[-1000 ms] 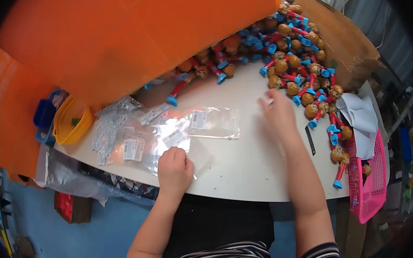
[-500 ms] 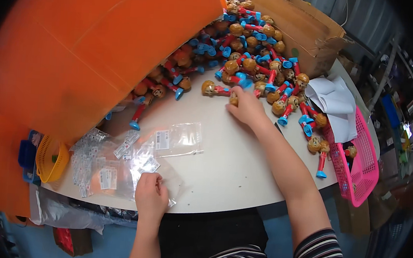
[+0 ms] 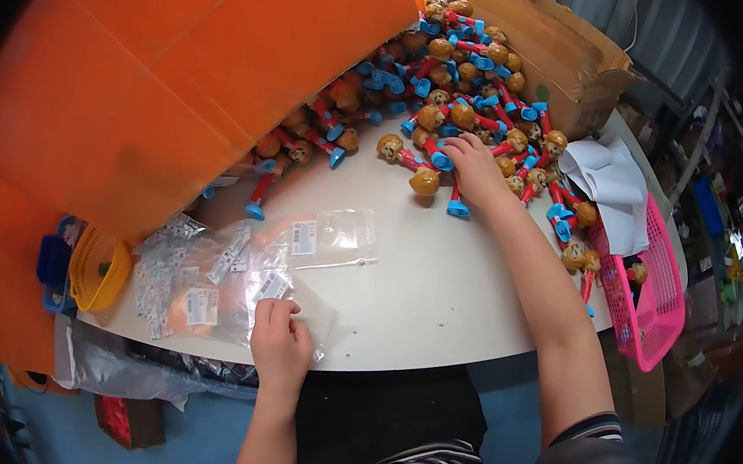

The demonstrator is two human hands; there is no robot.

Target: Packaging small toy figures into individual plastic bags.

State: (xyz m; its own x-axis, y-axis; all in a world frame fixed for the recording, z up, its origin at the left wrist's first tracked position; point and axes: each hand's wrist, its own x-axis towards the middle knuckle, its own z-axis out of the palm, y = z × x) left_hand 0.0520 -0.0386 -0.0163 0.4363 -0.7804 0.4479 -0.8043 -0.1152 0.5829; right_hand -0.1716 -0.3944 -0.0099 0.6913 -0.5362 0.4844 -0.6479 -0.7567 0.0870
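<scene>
My left hand rests at the table's near edge, its fingers curled on a clear plastic bag with a white label. Farther off on the right, my right hand reaches into the front of a heap of toy figures with round tan heads, red stick bodies and blue feet. Its fingers bend over one of them, mostly hidden by the hand. Just left of that hand lies a loose tan head, and a blue foot pokes out below the palm.
A big orange board leans over the left side. Labelled clear bags overlap near a yellow basket. At the right stand a pink basket with white paper over it and a cardboard box.
My right hand has moved slightly farther into the heap, uncovering the tan head its fingers had covered. My left hand stays on the bag. The whole view has shifted a little.
</scene>
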